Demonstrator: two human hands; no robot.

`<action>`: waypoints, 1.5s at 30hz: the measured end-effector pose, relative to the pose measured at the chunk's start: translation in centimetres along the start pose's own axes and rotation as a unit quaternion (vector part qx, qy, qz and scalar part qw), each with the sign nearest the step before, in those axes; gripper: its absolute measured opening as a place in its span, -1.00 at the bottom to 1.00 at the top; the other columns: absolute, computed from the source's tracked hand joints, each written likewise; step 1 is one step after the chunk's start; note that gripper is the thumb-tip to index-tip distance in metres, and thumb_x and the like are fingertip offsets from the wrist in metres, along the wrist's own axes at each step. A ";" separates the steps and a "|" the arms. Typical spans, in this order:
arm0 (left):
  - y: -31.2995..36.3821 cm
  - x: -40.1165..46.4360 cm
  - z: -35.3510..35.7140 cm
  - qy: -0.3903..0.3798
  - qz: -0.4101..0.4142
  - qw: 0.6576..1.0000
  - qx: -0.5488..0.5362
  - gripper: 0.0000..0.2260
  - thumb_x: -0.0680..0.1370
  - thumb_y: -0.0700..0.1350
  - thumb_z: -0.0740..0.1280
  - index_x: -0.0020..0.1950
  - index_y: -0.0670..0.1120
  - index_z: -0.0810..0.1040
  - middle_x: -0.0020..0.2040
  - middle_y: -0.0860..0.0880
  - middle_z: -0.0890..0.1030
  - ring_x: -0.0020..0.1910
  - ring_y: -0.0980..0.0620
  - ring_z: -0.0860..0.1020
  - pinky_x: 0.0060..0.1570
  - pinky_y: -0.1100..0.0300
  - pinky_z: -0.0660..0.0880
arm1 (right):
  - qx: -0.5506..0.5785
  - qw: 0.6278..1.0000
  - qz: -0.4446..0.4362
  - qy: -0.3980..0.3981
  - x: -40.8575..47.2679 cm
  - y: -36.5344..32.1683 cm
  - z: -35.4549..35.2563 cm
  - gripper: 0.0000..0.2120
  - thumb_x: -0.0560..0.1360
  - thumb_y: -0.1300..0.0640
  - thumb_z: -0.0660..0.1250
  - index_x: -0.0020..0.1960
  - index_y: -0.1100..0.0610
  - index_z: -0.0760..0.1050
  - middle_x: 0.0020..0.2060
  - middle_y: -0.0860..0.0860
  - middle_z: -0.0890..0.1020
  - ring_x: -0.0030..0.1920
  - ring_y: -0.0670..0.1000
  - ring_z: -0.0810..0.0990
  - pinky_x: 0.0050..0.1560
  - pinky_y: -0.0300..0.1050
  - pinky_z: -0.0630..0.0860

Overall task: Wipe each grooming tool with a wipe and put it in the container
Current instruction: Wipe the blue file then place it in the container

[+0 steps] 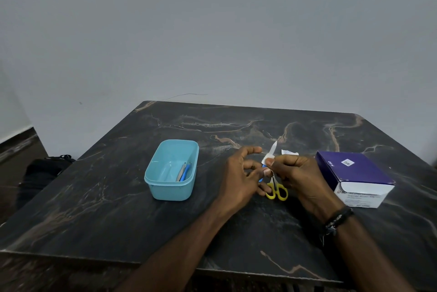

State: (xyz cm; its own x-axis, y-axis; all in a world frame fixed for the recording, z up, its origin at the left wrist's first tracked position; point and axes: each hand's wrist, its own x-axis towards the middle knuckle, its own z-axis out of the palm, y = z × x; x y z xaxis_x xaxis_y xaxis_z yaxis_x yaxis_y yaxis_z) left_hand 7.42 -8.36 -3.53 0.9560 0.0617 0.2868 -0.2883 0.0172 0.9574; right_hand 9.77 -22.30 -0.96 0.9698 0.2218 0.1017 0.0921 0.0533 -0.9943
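Observation:
My left hand pinches the blue handle of a small grooming tool, whose pale blade points up and away. My right hand presses a white wipe around the tool's lower blade between thumb and finger. Yellow-handled scissors lie on the table just under both hands, partly hidden by my fingers. A light blue plastic container stands left of my hands and holds a pair of tweezers and a blue-handled tool.
A purple and white box of alcohol swabs sits at the right. A torn wipe wrapper lies behind my right hand. The dark marble table ends close in front of me. A black bag lies on the floor at left.

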 end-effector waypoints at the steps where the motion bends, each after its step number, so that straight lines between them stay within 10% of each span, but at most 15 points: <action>1: 0.0 0.0 0.0 -0.006 -0.001 1.000 -0.001 -0.66 0.51 -0.32 0.38 0.21 -0.04 0.42 -0.20 -0.21 0.66 -0.41 -0.17 0.63 -0.47 0.15 0.56 | -0.001 1.000 -0.009 0.011 -0.1 -0.2 0.0 -0.82 0.49 0.24 0.38 -0.13 0.38 0.62 -0.41 0.15 0.62 -0.46 -0.06 0.51 -0.44 -0.28 0.44; 6: -0.2 0.0 0.2 -0.026 -0.002 1.000 0.009 -0.66 0.50 -0.30 0.40 0.16 0.03 0.44 -0.20 -0.20 0.67 -0.42 -0.15 0.62 -0.45 0.15 0.55 | 0.025 0.996 -0.022 0.078 0.1 -0.3 -0.5 -0.82 0.49 0.19 0.38 -0.08 0.33 0.61 -0.56 -0.01 0.37 -0.57 -0.14 0.26 -0.58 -0.33 0.24; 15: 0.1 0.3 0.1 0.004 0.007 1.000 -0.009 -0.66 0.51 -0.34 0.37 0.20 -0.05 0.43 -0.23 -0.17 0.67 -0.46 -0.13 0.62 -0.50 0.17 0.53 | 0.045 0.999 0.013 -0.019 -0.7 -0.8 0.7 -0.81 0.55 0.33 0.27 -0.10 0.49 0.51 -0.59 -0.02 0.50 -0.62 -0.16 0.40 -0.59 -0.34 0.34; 31: 0.3 0.0 0.0 -0.005 -0.038 0.999 0.022 -0.81 0.46 -0.27 0.45 0.05 -0.17 0.57 -0.20 -0.19 0.67 -0.50 0.04 0.54 -0.56 0.24 0.45 | 0.048 0.991 -0.031 0.119 1.1 0.5 -1.0 -0.86 0.48 0.12 0.41 -0.13 0.19 0.67 -0.45 0.05 0.35 -0.49 -0.09 0.21 -0.56 -0.28 0.15; 37: 1.4 0.7 -1.0 0.141 -0.035 0.980 -0.133 -0.87 0.49 -0.31 0.40 0.02 -0.22 0.58 -0.28 -0.11 0.65 -0.49 0.09 0.49 -0.52 0.24 0.44 | 0.005 0.999 -0.017 0.047 0.6 0.4 -0.8 -0.84 0.49 0.18 0.39 -0.16 0.29 0.61 -0.46 0.06 0.31 -0.49 -0.10 0.20 -0.54 -0.31 0.18; 45: 1.2 0.8 -0.8 0.126 -0.053 0.984 -0.116 -0.92 0.50 -0.20 0.42 -0.14 -0.22 0.64 -0.30 -0.15 0.63 -0.37 0.04 0.52 -0.42 0.24 0.47 | -0.091 0.993 -0.048 -0.048 -0.1 0.6 0.3 -0.86 0.43 0.13 0.44 -0.19 0.21 0.68 -0.46 0.05 0.57 -0.46 -0.01 0.30 -0.44 -0.16 0.20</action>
State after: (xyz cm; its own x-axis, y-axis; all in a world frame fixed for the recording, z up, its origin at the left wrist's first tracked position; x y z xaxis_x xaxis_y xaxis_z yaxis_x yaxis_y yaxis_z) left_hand 7.76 -7.53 -2.19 0.9462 0.2915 0.1403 -0.2202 0.2627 0.9394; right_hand 9.66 -22.00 -1.57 0.9289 0.3174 0.1908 0.2318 -0.0967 -0.9679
